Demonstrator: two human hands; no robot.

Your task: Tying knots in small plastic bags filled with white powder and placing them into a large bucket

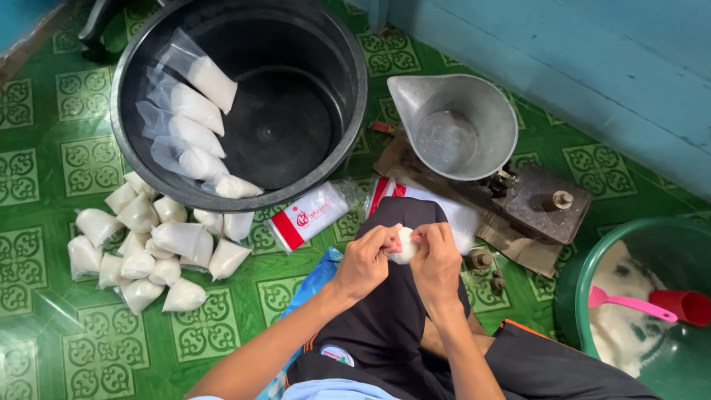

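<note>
White small bag [404, 246] pinched in both hands' grip, left hand [364, 261], right hand [435, 261].

Loads of little clear bags of white powder [148, 252] piled on the green floor, a few more unsealed bags [189, 122] leaning inside the black tub [348, 96]. Red-and-white labelled packs [307, 215] lie below the tub. Both hands pinch one small bag [405, 245].

Black tub [348, 89]; green patterned floor tiles [44, 170]; white-filled bags [141, 252]; pink scoop [629, 302]; green basin [585, 274].
</note>
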